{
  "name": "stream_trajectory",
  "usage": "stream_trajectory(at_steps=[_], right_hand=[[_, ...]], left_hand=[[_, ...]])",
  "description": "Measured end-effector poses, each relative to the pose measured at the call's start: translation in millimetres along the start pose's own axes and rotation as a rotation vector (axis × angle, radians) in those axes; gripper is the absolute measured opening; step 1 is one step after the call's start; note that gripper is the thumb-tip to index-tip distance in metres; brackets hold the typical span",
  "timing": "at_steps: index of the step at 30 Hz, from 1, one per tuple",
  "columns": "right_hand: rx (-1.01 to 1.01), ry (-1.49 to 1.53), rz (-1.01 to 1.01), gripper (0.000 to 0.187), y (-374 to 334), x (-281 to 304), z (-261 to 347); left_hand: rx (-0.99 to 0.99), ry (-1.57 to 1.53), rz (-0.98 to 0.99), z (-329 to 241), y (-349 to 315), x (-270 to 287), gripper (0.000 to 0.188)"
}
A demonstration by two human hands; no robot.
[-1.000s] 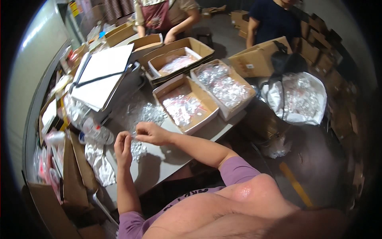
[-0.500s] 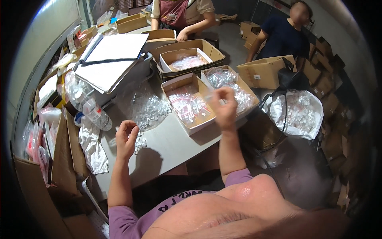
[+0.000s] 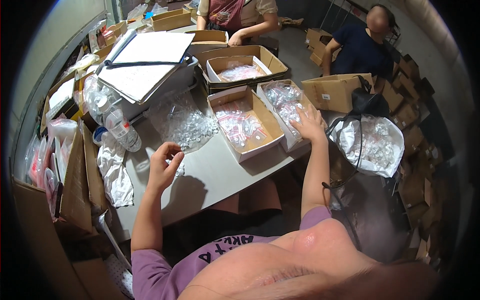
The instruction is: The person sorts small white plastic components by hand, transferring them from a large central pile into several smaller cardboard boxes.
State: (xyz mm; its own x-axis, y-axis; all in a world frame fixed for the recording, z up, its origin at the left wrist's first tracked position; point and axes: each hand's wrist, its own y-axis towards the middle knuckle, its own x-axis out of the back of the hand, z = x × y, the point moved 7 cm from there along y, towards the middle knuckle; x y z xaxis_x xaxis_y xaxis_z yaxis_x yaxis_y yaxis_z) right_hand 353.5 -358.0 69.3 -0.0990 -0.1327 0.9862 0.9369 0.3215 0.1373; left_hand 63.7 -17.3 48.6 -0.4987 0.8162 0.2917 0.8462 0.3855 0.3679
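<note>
My right hand (image 3: 311, 125) lies spread over the long white-walled carton (image 3: 303, 140), its fingertips on the small clear plastic bags (image 3: 285, 101) inside. Left of that carton stands another shallow box (image 3: 241, 158) with small red-striped bags (image 3: 240, 126) holding pale pieces. My left hand (image 3: 166, 166) hovers above the table with fingers loosely curled and the thumb apart; no held thing shows. Just beyond its fingertips are several loose small white parts (image 3: 180, 169). Behind these, a large clear bag (image 3: 172, 107) lies with many similar grey-white parts (image 3: 196, 128) at its mouth.
At left stand a water bottle (image 3: 120, 126), a crumpled white cloth (image 3: 114, 172) and a carton of plastic bags (image 3: 77, 192). Papers (image 3: 150, 50) top a grey bin. A white sack (image 3: 395, 155) of parts stands right. Two other people (image 3: 242, 20) are across the table and far right.
My right hand has moved right from above the red-striped bags to the neighbouring carton, and its fingers have spread. My left hand stays near the loose parts. The view has shifted slightly.
</note>
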Motion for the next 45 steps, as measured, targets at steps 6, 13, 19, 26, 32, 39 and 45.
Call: stream_trajectory(at_steps=[6, 13, 19, 26, 32, 39, 45], right_hand=[[-0.058, -0.199, 0.374, 0.070, 4, -22, 9], [-0.008, -0.059, 0.182, 0.064, 11, -17, 12], [0.163, 0.228, -0.308, 0.049, -8, 28, 65], [0.422, 0.120, 0.324, 0.029, 26, -56, 148], [0.337, -0.074, 0.201, 0.020, 29, -58, 151], [0.352, -0.001, 0.148, 0.020, 28, -59, 153], [0.342, -0.140, 0.086, 0.015, 30, -53, 153]], left_hand=[[0.008, 0.042, 0.021, -4, -2, -1, 0.018], [-0.015, 0.115, 0.081, -1, 1, -3, 0.018], [0.029, 0.087, 0.061, 3, 1, -4, 0.021], [0.002, 0.127, 0.067, -2, 2, -2, 0.022], [0.027, 0.098, 0.008, -1, 1, 8, 0.021], [-0.038, 0.113, 0.030, -8, 3, 8, 0.020], [-0.047, 0.087, 0.020, -8, 0, 6, 0.019]])
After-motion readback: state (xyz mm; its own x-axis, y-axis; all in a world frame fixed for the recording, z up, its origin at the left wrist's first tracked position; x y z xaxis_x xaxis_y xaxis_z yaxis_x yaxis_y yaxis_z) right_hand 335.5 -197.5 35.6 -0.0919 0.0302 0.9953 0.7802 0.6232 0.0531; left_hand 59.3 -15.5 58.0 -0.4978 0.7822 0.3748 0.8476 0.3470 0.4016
